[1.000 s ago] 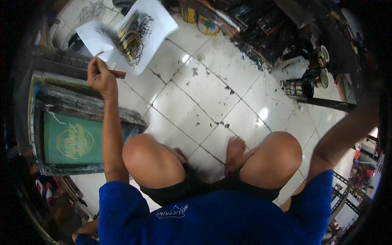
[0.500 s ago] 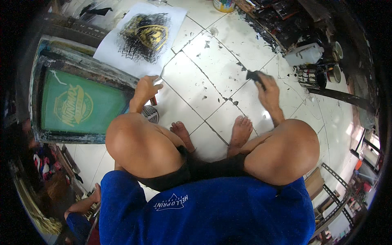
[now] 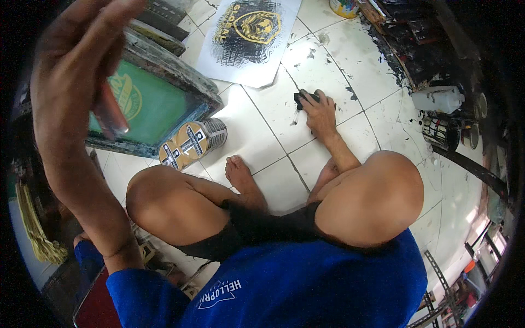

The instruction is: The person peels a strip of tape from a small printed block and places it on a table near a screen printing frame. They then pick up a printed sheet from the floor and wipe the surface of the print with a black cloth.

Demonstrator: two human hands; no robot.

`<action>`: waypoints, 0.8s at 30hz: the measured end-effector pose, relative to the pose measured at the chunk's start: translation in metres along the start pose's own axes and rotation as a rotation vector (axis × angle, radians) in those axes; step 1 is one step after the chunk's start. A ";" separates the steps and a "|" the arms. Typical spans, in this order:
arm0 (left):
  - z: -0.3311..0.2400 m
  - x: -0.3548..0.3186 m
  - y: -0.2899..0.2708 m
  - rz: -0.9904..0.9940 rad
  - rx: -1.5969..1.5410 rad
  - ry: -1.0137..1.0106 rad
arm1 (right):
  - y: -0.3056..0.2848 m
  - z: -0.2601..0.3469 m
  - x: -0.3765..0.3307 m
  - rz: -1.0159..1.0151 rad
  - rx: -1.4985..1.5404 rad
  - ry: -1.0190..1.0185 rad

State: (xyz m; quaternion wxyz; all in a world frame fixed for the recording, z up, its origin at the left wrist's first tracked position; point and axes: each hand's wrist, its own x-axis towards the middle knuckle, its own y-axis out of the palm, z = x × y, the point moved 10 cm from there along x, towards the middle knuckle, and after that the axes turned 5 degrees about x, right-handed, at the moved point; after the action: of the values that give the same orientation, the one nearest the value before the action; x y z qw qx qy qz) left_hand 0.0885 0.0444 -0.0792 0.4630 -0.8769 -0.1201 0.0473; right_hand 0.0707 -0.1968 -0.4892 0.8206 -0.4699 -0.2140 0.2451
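Note:
My left hand is raised close to the camera at the upper left, blurred, its fingers curled. It seems to hold a reddish-brown stick-like object, too smeared to name. My right hand presses a black cloth onto the white floor tiles, fingers bent over it. Ahead lies a white sheet of paper with a black and gold crest print. Behind my left hand a framed printing screen with green mesh is partly hidden. Between the screen and my feet is a printed can.
Dark paint flecks mark the tiles. On the right are a translucent plastic jug, a black-stained can and a dark bar. A paint tub sits at the far edge. Yellowish strands hang at left.
My left hand has risen from beside the screen toward the camera. My right hand has moved left with the black cloth, down onto the tiles. The view has shifted, uncovering more of the printed can.

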 end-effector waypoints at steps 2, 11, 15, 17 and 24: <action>-0.045 -0.004 0.018 0.036 0.103 0.077 | 0.009 0.011 -0.026 -0.020 -0.043 -0.102; -0.054 0.020 0.110 0.229 -0.133 0.192 | 0.025 0.016 -0.008 0.056 -0.018 -0.066; -0.028 0.043 0.118 0.153 -0.278 0.008 | 0.047 0.022 -0.087 0.203 0.170 -0.021; -0.006 0.052 0.121 0.118 -0.300 -0.027 | 0.029 0.020 -0.060 0.154 0.079 -0.043; 0.021 0.071 0.103 0.030 -0.234 0.073 | 0.051 0.037 -0.022 0.282 0.153 -0.146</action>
State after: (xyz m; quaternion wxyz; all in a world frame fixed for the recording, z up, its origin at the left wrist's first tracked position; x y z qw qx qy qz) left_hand 0.1704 0.0234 -0.1734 0.3607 -0.9278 -0.0945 0.0079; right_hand 0.0210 -0.1630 -0.5193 0.7938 -0.4123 -0.1854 0.4069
